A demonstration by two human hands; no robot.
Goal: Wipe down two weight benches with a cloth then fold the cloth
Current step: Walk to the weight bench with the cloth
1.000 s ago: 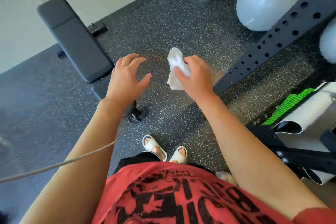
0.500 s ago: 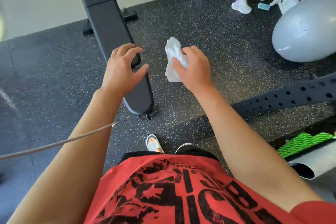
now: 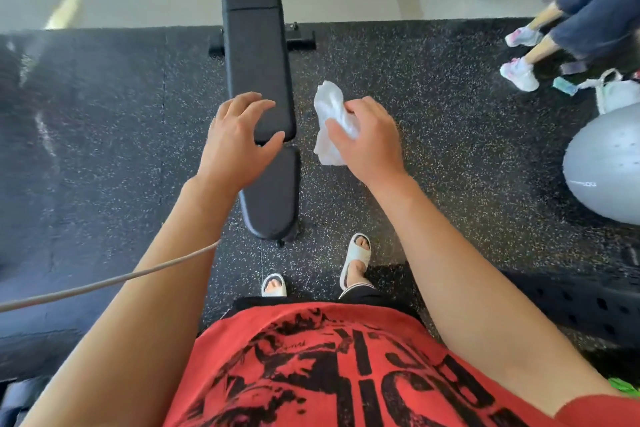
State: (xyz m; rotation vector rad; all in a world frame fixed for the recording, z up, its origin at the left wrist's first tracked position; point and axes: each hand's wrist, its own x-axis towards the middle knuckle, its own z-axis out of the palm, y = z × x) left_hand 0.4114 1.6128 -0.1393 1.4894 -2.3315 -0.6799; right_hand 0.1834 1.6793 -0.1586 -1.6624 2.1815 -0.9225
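A black padded weight bench [image 3: 256,55] runs straight away from me on the speckled rubber floor, its short seat pad [image 3: 273,198] nearest my feet. My left hand [image 3: 239,139] hovers over the bench where back pad meets seat pad, fingers spread and relaxed, holding nothing. My right hand [image 3: 369,137] is just right of the bench and grips a crumpled white cloth [image 3: 330,114], which sticks up above my fingers and hangs below them.
A grey exercise ball [image 3: 606,163] sits at the right. A person's legs and shoes [image 3: 519,73] stand at the far right beside a white bag [image 3: 616,90]. A black perforated rack beam [image 3: 571,305] lies at the lower right. A grey cable [image 3: 104,284] crosses my left arm.
My view has swung left, so the bench now lies centred and straight ahead of me. Both hands kept their pose; the left now hovers over the bench. The cloth stays in my right hand.
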